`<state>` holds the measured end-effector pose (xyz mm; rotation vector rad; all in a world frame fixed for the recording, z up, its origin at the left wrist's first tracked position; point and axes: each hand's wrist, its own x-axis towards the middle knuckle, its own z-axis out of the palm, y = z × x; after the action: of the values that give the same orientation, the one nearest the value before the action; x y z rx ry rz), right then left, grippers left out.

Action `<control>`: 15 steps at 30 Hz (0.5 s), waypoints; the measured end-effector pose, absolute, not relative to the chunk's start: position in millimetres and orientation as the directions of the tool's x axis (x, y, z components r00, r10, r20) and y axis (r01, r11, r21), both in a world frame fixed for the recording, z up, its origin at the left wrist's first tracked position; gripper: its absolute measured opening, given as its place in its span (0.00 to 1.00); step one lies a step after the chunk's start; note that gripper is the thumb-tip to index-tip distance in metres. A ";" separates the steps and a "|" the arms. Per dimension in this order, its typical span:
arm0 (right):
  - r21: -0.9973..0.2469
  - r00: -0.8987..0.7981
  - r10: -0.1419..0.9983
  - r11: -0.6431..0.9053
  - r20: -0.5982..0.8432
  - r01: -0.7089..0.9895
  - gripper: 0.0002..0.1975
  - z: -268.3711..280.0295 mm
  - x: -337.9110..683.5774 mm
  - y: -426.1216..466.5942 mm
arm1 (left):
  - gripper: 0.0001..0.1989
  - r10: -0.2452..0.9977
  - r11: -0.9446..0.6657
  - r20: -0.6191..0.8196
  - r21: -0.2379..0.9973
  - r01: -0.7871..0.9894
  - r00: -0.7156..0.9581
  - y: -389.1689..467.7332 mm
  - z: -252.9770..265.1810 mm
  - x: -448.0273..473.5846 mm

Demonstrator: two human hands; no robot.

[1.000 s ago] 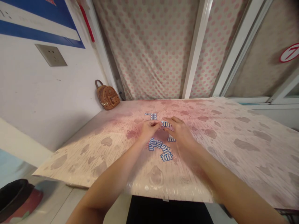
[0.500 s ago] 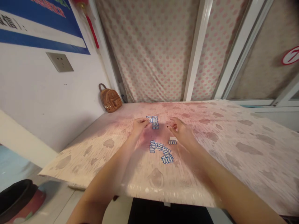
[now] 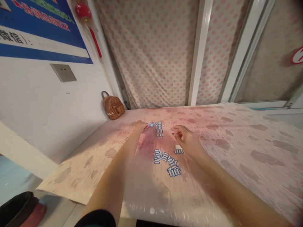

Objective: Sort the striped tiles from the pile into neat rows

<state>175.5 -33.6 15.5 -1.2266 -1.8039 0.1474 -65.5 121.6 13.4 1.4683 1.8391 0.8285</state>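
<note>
My left hand (image 3: 141, 126) is over the table with its fingertips closed at the edge of a small blue-edged white label strip (image 3: 151, 125). Just right of that strip, more blue-edged label strips (image 3: 159, 129) form a neat column. My right hand (image 3: 184, 135) hovers right of the column, fingers curled and thumb apart from the forefinger, with nothing visible between them. Below its wrist lies a single label strip (image 3: 178, 151) with a white edge. Closer to me, several label strips (image 3: 167, 158) overlap in a loose curve. Print on the labels is too small to read.
A patterned cloth covers the table (image 3: 227, 145). At its back left corner, a small brown backpack (image 3: 113, 107) leans against the wall. Dotted curtains (image 3: 153, 56) hang behind. On the floor at left stands a dark-rimmed pot (image 3: 21, 209).
My left hand has drawn slightly left of the column, which now shows more fully. My right hand stays beside it, fingers still curled. The whole view has shifted a little.
</note>
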 end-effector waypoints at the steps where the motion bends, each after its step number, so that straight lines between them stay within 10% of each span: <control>1: -0.546 -0.081 0.786 0.496 0.613 0.675 0.13 15.2 175.3 -33.5 | 0.11 0.978 0.188 -0.100 0.797 0.574 -0.181 122.5 13.0 -64.7; 15: -0.516 -0.084 0.772 0.497 0.630 0.697 0.11 14.4 175.2 -32.7 | 0.09 0.966 0.236 -0.124 0.772 0.589 -0.225 138.6 5.2 -54.9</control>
<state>175.2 -32.7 14.4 -1.2322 -1.8126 0.1010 -54.9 138.6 5.2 1.4223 1.9047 0.7976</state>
